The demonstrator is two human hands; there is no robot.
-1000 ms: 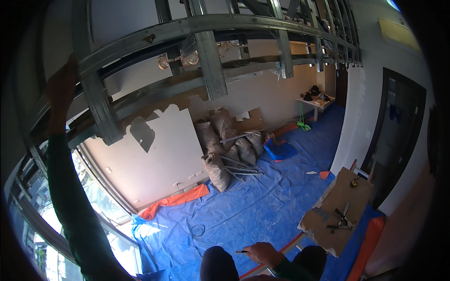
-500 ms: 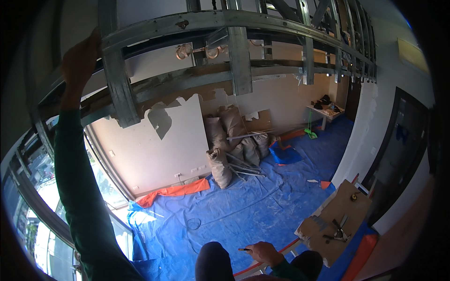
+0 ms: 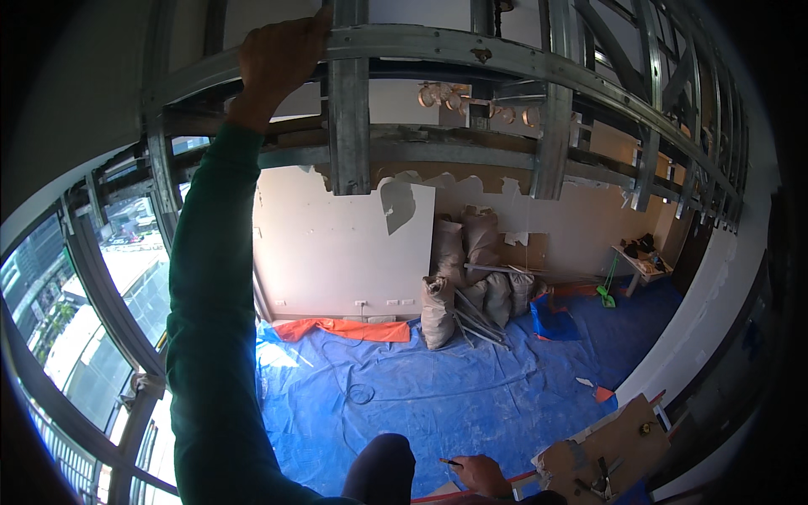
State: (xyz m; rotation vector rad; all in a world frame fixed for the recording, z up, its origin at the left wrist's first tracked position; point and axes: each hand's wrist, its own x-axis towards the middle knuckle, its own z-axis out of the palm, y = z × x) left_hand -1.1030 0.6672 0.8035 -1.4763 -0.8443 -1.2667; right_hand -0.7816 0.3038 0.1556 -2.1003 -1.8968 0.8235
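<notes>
Overhead runs a galvanized steel ceiling frame point(image 3: 412, 44) of rails with short studs hanging from it. My left arm, in a green sleeve, is stretched up. My left hand point(image 3: 282, 61) grips the frame's rail beside a vertical metal stud point(image 3: 349, 126), its fingers wrapped over the far side and partly hidden. Low in the picture, next to my knee point(image 3: 383, 467), my right hand point(image 3: 481, 477) is closed around a thin pencil-like marker point(image 3: 450, 462). The marker's end sticks out to the left, away from the frame.
Blue tarp point(image 3: 404, 396) covers the floor far below. Stuffed sacks point(image 3: 438, 311) and loose metal strips point(image 3: 480, 324) lie by the torn wall. At lower right, a work board point(image 3: 623, 454) carries pliers point(image 3: 602, 480) and a tape measure point(image 3: 646, 428). Windows point(image 3: 126, 278) line the left.
My view has turned left, so the frame, sacks and board appear farther right. My left hand still grips the frame, and my right hand still holds the marker low down.
</notes>
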